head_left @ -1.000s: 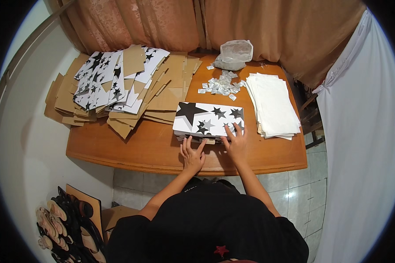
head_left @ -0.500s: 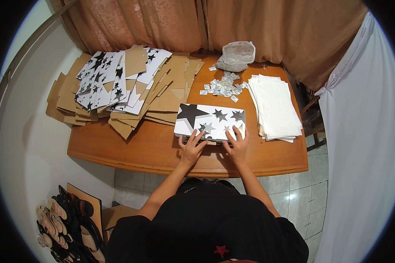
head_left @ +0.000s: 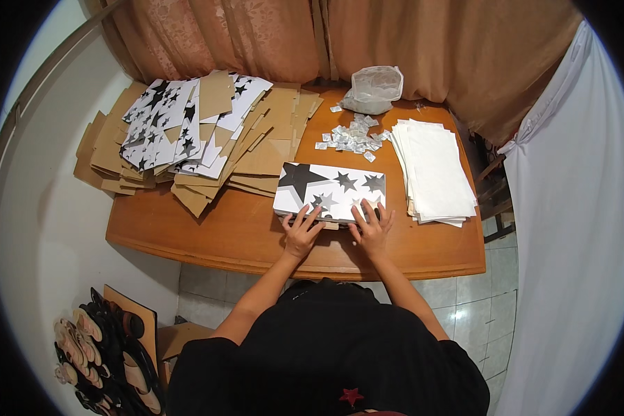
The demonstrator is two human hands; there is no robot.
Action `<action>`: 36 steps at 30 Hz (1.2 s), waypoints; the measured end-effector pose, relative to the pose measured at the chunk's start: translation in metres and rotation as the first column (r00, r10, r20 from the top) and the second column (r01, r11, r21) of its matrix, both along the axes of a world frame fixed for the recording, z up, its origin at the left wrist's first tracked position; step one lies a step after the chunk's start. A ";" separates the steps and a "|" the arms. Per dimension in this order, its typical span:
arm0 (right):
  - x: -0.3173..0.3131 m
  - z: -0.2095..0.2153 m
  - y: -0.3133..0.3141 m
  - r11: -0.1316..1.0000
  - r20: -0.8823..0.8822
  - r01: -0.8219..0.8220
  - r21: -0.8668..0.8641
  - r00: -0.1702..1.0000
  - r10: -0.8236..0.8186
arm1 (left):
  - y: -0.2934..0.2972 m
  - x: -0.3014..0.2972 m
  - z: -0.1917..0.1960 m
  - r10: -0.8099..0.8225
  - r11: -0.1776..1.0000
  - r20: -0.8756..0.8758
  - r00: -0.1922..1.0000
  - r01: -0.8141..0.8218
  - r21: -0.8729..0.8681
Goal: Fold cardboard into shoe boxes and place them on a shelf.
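Observation:
A white cardboard box [head_left: 340, 182] printed with black and grey stars sits closed on the wooden table [head_left: 187, 239], straight in front of me. My left hand [head_left: 301, 234] rests on its near left edge with the fingers spread. At the near right edge lies my right hand [head_left: 372, 230], its fingers also apart and their tips on the lid. Neither hand is wrapped round anything. The box's near side is partly hidden by my fingers, and a bit of brown card shows there between my hands.
Flat brown and star-printed cardboard pieces [head_left: 256, 149] are piled at the left. Several small white packets [head_left: 353, 139] lie scattered behind the box, by a clear plastic bag [head_left: 374, 87]. A stack of white paper sheets [head_left: 437, 170] lies at the right. Shoes [head_left: 104, 353] stand on the lower left.
The right hand's fingers have spread slightly on the lid. Otherwise the box and both hands stay nearly in place, with only a tiny shift of the view.

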State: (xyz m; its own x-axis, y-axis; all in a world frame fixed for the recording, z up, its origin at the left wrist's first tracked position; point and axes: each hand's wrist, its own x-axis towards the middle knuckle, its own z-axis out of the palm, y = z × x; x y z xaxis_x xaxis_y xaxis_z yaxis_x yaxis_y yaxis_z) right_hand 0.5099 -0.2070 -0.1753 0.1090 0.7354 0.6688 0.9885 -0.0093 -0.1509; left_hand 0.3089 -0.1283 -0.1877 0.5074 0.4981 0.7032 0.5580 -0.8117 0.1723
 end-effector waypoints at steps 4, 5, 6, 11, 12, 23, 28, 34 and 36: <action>0.002 0.002 0.001 0.999 -0.004 -0.037 -0.040 0.999 0.037 | 0.004 -0.002 0.006 0.005 1.000 0.047 0.999 -0.006 0.006; 0.001 0.003 0.001 0.999 -0.013 -0.030 -0.042 0.999 0.029 | 0.006 -0.004 0.010 0.025 0.997 0.082 0.996 -0.018 -0.080; 0.000 0.004 0.001 0.999 -0.022 -0.022 -0.044 1.000 0.021 | 0.007 -0.007 0.013 0.047 0.986 0.114 0.992 -0.027 -0.166; 0.001 0.000 0.003 0.999 -0.021 -0.046 0.011 0.999 0.046 | 0.020 -0.024 0.015 0.123 0.992 0.048 0.991 -0.120 -0.045; 0.001 -0.001 0.003 0.998 -0.032 -0.056 0.026 0.998 0.057 | 0.021 -0.024 0.012 0.125 0.991 0.048 0.991 -0.123 -0.045; -0.037 0.001 0.005 0.990 -0.051 -0.096 0.106 0.993 0.102 | 0.009 -0.013 0.021 0.069 0.969 0.174 0.982 -0.025 -0.246; -0.047 0.002 0.010 0.986 -0.018 -0.095 0.136 0.995 0.098 | 0.007 -0.007 0.018 0.031 0.969 0.149 0.988 0.007 -0.248; -0.047 0.002 0.010 0.987 0.042 -0.098 0.124 0.995 0.094 | 0.009 -0.008 0.018 -0.023 0.989 0.106 0.994 0.038 -0.146; -0.047 0.003 0.013 0.985 0.052 -0.099 0.141 0.994 0.092 | 0.011 -0.008 0.017 -0.054 0.991 0.102 0.993 0.066 -0.117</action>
State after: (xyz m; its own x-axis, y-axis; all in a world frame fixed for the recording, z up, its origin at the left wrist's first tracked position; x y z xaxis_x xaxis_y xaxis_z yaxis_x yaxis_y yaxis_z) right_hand 0.4626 -0.1944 -0.1719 0.0101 0.6372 0.7707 0.9897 0.1039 -0.0988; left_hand 0.3009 -0.1173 -0.1705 0.4706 0.5523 0.6881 0.4842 -0.8136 0.3219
